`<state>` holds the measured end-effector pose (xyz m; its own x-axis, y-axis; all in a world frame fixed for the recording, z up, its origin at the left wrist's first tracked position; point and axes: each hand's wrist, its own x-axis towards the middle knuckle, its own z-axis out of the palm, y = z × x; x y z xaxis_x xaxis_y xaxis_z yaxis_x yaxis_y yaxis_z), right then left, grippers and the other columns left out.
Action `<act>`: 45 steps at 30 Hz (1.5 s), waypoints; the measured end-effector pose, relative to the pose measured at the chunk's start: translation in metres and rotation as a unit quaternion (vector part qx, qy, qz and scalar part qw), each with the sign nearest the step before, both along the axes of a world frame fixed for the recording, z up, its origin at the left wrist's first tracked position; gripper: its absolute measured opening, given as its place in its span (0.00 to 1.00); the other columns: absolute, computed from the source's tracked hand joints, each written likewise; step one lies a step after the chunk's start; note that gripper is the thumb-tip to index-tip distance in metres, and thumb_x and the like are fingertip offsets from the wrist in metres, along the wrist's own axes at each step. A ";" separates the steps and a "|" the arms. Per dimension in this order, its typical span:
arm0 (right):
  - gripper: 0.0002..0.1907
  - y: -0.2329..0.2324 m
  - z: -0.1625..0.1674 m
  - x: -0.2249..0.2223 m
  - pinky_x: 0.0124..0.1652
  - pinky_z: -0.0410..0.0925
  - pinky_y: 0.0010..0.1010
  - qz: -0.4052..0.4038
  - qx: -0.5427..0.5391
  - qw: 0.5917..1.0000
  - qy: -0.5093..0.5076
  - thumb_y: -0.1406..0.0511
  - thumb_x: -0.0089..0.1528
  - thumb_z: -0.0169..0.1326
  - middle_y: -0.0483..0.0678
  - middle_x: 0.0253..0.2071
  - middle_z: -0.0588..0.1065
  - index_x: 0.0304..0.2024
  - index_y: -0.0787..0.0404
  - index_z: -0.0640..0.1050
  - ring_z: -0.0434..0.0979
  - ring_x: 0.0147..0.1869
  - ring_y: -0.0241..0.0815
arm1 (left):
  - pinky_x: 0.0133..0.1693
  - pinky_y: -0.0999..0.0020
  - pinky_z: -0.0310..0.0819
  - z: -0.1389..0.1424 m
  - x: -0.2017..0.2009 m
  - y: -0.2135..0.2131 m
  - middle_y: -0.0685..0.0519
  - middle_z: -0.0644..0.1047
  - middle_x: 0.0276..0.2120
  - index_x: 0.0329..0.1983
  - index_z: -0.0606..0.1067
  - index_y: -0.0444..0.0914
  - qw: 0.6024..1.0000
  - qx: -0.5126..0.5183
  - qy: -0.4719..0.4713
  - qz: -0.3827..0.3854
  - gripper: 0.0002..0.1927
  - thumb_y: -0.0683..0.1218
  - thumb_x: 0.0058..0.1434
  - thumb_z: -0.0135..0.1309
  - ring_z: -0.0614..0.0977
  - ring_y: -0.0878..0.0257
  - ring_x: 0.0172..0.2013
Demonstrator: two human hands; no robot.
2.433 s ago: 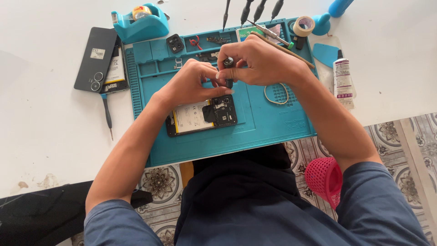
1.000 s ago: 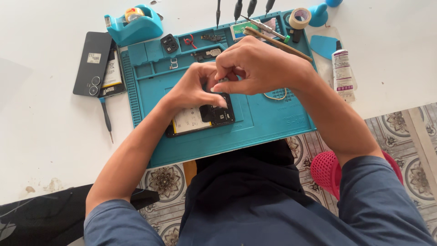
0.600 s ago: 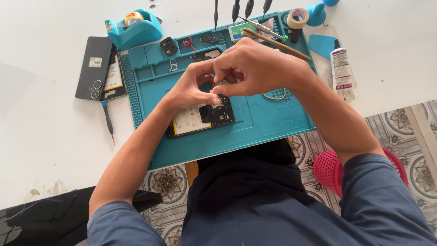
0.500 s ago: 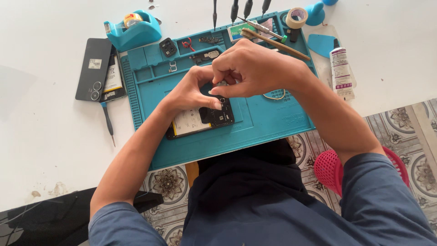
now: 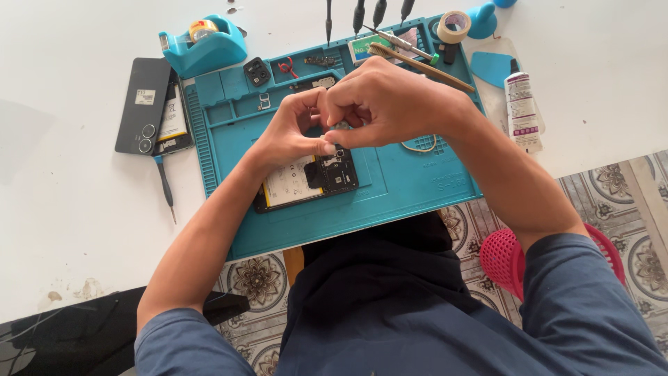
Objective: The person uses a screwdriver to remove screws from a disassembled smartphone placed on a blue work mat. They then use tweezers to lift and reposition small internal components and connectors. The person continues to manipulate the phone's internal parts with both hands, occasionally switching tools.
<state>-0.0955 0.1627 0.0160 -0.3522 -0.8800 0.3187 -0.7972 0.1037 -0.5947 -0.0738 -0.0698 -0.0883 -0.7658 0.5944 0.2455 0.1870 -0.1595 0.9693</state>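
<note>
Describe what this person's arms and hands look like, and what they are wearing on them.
Both arms are bare from above the elbow down to the fingers. The left hand and right hand wear no gloves, rings, watch or wristband that I can see. Short, dull blue sleeves cover the upper arms. The nails are short and unpainted.

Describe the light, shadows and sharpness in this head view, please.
Head view: even daylight, sharp throughout. A soft grey shadow falls on the white table at the left edge. The left hand and right hand hide part of the opened phone on the blue mat. No strong glare.
</note>
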 end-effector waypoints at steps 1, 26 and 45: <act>0.10 0.001 0.000 0.000 0.25 0.64 0.26 -0.002 0.000 1.000 -0.006 0.63 0.60 0.66 0.44 0.20 0.73 0.32 0.63 0.80 0.72 0.22 0.34 | 0.51 0.71 0.74 0.000 0.000 0.000 0.58 0.75 0.38 0.38 0.72 0.38 1.000 0.007 0.000 -0.002 0.25 0.55 0.55 0.75 0.77 0.71 0.44; 0.10 0.014 -0.017 -0.034 0.29 0.67 0.19 -0.094 -0.091 0.991 0.029 0.66 0.66 0.65 0.44 0.25 0.76 0.36 0.67 0.81 0.75 0.28 0.29 | 0.56 0.57 0.70 0.021 0.004 0.010 0.54 0.79 0.43 0.40 0.83 0.41 0.863 -0.320 0.336 0.202 0.12 0.51 0.59 0.70 0.76 0.56 0.46; 0.09 0.022 -0.017 -0.032 0.31 0.65 0.17 -0.102 -0.119 0.987 -0.032 0.69 0.68 0.65 0.43 0.28 0.76 0.35 0.66 0.79 0.74 0.30 0.26 | 0.50 0.62 0.72 0.020 0.002 0.007 0.55 0.81 0.41 0.46 0.83 0.38 0.885 -0.271 0.322 0.200 0.06 0.44 0.70 0.59 0.76 0.58 0.41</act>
<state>-0.1276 0.1846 -0.0010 -0.5401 -0.6917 0.4793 -0.7339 0.1084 -0.6706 -0.0715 -0.0627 -0.0684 -0.7465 0.4722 0.4688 0.6648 0.5002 0.5548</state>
